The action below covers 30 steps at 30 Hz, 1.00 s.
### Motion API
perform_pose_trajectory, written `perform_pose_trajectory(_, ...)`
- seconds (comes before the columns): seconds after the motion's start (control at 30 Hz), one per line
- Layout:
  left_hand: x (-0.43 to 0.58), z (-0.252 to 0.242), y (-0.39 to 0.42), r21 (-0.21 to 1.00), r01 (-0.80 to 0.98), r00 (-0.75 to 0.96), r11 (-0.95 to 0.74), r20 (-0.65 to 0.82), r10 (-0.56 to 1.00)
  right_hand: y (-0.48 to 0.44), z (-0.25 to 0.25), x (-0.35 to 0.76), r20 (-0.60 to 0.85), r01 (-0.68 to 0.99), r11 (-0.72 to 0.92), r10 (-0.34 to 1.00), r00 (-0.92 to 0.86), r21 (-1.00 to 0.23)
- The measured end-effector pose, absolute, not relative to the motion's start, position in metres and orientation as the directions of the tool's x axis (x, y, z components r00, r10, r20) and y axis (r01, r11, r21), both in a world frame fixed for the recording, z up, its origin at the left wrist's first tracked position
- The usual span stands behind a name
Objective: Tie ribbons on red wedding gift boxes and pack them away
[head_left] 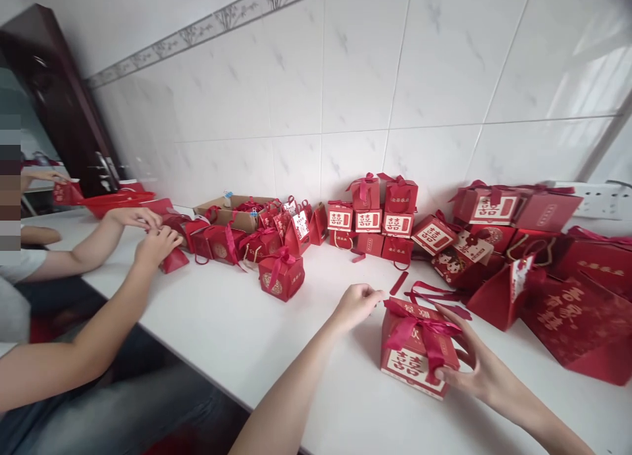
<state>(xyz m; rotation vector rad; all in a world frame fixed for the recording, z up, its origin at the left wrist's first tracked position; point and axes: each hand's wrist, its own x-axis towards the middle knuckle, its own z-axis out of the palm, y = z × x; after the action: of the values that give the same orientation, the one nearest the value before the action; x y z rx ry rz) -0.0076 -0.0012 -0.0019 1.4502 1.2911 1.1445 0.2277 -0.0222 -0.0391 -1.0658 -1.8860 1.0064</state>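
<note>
A red gift box (412, 369) with white double-happiness characters on its front sits on the white table before me. A dark pink ribbon (422, 326) is tied in a bow over its top. My left hand (358, 307) is closed in a pinch at the box's back left corner, on what looks like a ribbon end. My right hand (469, 366) grips the box's right side, thumb on the front near a hanging ribbon tail and fingers partly hidden behind. Loose ribbons (439, 297) lie just behind the box.
Stacked red gift boxes (368, 221) stand against the tiled wall. More boxes and bags (582, 310) crowd the right, beside a power strip (605, 201). A small bowed box (281, 274) stands left of centre. At left, a co-worker's hands (153, 234) handle a red box.
</note>
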Motion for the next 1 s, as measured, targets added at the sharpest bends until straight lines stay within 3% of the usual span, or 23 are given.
perform_pose_trajectory(0.1,-0.022,0.006,-0.01,0.941,0.244,-0.218,-0.233,0.287,0.933,-0.024,-0.042,0.226,0.172,0.301,0.294,0.912,-0.372,-0.907)
perform_pose_trajectory(0.23,-0.07,0.008,-0.022,0.866,0.368,-0.489,-0.338,0.49,0.722,-0.028,-0.041,0.222,0.157,0.271,0.259,0.925,-0.346,-0.927)
perform_pose_trajectory(0.3,-0.102,0.003,-0.023,0.791,0.519,-0.599,-0.324,0.607,0.523,-0.028,-0.041,0.221,0.153,0.258,0.263,0.912,-0.381,-0.93)
perform_pose_trajectory(0.37,-0.13,-0.004,-0.02,0.738,0.642,-0.646,-0.208,0.667,0.372,-0.026,-0.042,0.221,0.17,0.254,0.298,0.889,-0.426,-0.92)
perform_pose_trajectory(0.5,-0.158,-0.016,-0.013,0.797,0.601,-0.708,0.064,0.493,0.506,-0.026,-0.041,0.218,0.293,0.324,0.448,0.854,-0.43,-0.833)
perform_pose_trajectory(0.6,-0.159,-0.022,-0.012,0.843,0.523,-0.721,0.125,0.359,0.593,-0.031,-0.038,0.214,0.398,0.393,0.543,0.829,-0.394,-0.742)
perform_pose_trajectory(0.83,-0.138,-0.024,-0.028,0.848,0.528,-0.634,-0.042,0.427,0.644,-0.037,-0.038,0.208,0.69,0.497,0.768,0.613,-0.386,-0.404)
perform_pose_trajectory(1.0,-0.094,-0.02,-0.029,0.872,0.426,-0.615,-0.24,0.474,0.63,-0.04,-0.027,0.204,0.787,0.471,0.836,0.483,-0.384,-0.282)
